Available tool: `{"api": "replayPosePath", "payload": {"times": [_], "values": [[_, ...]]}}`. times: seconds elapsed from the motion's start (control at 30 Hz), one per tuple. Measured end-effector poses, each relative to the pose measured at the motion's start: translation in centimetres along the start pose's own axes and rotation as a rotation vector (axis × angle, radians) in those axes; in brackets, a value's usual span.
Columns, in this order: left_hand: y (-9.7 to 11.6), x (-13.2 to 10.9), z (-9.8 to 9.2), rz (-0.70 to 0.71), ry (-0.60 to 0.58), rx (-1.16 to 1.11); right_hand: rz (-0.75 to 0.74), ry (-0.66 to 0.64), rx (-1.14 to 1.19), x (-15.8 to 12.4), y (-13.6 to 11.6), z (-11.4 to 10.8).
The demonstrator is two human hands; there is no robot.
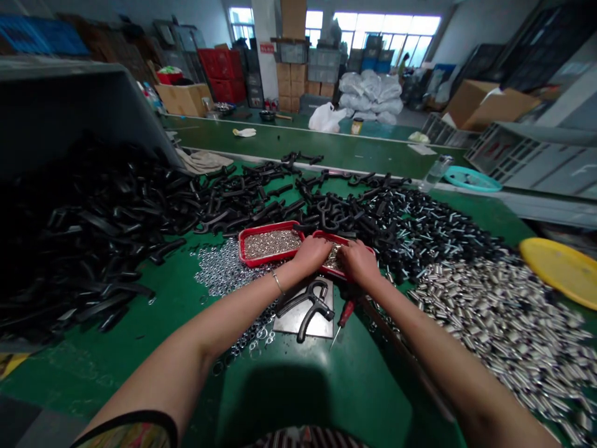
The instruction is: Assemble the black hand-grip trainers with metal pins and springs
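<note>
My left hand [314,252] is over the left end of the right-hand red tray [370,251], its fingers bent together and pointing down. Opposite it, my right hand [358,260] reaches into the same tray, fingers curled among the small metal parts [334,256]. Whatever the fingertips pinch is too small or hidden to make out. Just below lies a black hand grip [313,306] with two handles, resting on a metal plate [283,325]. Beside it is a screwdriver with a red handle [346,313]. A second red tray [241,249] of small metal parts stands to the left.
Black plastic handles [102,218] are heaped at left and across the back. Metal rings [219,267] lie around the left tray. Screws with black heads [433,224] and silver cylinders [504,311] are piled at right, near a yellow lid [559,267]. A green conveyor [289,140] runs behind.
</note>
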State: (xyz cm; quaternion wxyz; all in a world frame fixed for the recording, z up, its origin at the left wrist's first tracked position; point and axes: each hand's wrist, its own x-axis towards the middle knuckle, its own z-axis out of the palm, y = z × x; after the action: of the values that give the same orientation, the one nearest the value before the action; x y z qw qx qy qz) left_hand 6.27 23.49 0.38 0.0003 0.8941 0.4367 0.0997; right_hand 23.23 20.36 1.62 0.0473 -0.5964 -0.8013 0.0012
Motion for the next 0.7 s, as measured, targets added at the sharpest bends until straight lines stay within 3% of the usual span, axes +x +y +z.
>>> {"api": "replayPosePath", "payload": {"times": [0.23, 0.33, 0.4, 0.47, 0.6, 0.7], "values": [[-0.1, -1.9, 0.1, -0.052, 0.142, -0.078, 0.078, 0.114, 0.135, 0.5, 1.3, 0.0], [-0.8, -4.0, -0.1, -0.088, 0.264, -0.225, 0.047, 0.198, 0.268, -1.6, 1.9, -1.3], [-1.2, -5.1, -0.4, -0.110, 0.328, -0.354, 0.037, 0.259, 0.478, -3.6, 1.6, -2.0], [-1.2, -5.7, -0.8, -0.146, 0.344, -0.461, 0.071, 0.179, 0.716, -5.5, 0.6, -2.1], [0.9, -6.1, -1.5, -0.238, 0.305, -0.682, 0.176, -0.228, 1.031, -7.9, -2.0, -0.5], [2.9, -7.5, -1.4, -0.258, 0.196, -0.776, 0.221, -0.287, 1.103, -8.1, -2.8, 1.2]]}}
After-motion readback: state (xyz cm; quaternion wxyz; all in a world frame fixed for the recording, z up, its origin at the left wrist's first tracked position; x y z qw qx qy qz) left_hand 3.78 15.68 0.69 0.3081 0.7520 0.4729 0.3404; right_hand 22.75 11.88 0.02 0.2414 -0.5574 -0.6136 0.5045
